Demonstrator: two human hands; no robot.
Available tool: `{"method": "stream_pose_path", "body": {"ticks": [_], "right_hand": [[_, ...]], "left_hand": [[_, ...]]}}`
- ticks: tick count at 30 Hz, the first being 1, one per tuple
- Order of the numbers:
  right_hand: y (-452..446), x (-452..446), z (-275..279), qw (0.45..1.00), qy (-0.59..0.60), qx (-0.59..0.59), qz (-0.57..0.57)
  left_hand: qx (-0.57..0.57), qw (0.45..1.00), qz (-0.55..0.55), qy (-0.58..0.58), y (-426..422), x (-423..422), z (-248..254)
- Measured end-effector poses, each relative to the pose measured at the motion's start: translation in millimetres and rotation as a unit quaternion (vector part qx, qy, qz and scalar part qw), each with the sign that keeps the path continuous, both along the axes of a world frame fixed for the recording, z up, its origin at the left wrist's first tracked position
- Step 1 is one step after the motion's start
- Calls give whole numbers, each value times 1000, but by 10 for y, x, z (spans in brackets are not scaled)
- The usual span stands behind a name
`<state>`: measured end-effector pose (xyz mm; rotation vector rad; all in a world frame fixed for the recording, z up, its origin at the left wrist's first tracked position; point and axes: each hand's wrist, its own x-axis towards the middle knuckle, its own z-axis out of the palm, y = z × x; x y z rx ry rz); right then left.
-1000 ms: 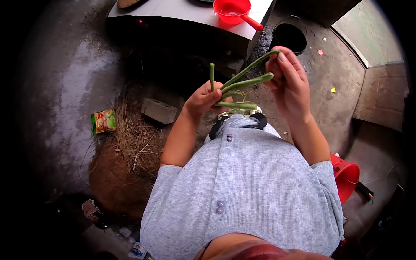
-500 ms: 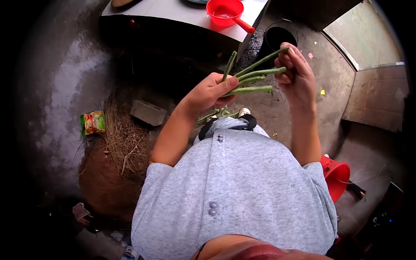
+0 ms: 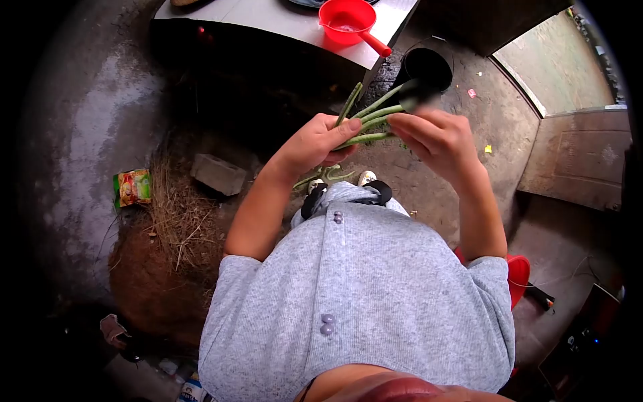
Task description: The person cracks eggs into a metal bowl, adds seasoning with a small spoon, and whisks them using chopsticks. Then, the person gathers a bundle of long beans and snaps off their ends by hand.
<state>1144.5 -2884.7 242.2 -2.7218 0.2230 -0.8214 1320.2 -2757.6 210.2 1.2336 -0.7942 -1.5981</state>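
Observation:
A loose bunch of several long green stalks, bean-like in shape [image 3: 370,124], fans out in front of my chest. My left hand [image 3: 318,142] is closed around their near ends, with the thumb on top. One stalk points up, while the others lean to the right. My right hand [image 3: 439,137] is closed at the right ends of the lower stalks, thumb and fingertips pressed together there. A dark blur above that hand hides the tips of the upper stalks. More green stalks [image 3: 333,173] lie on the floor by my shoes.
A red dipper [image 3: 347,23] stands on the white-topped counter [image 3: 258,19]. Beyond my right hand is a black bucket [image 3: 429,63]. To the left lie a concrete block [image 3: 219,173], dry straw [image 3: 177,214] and a colourful packet [image 3: 134,187]. A red tub [image 3: 518,278] is partly hidden behind my right arm.
My right hand has come down and left, from the upper stalk's tip to the lower stalks' ends. My left hand still grips the bunch. The whole view has shifted slightly.

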Motion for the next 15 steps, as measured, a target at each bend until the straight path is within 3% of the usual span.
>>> {"method": "stream_pose_path", "body": {"ticks": [6,10,13,15], "right_hand": [[21,112,-37,986,147,-75,6],[55,157,-166,984,160,-79,13],[171,187,-251,990,130,-50,-26],[206,212,-395,998,-16,25,-49]], "left_hand": [[-15,1000,-26,7,-11,-8,-23],[-5,1000,3,-7,15,3,-28],[-14,999,40,-11,51,-14,-83],[-30,998,57,-5,57,-32,-98]]}}
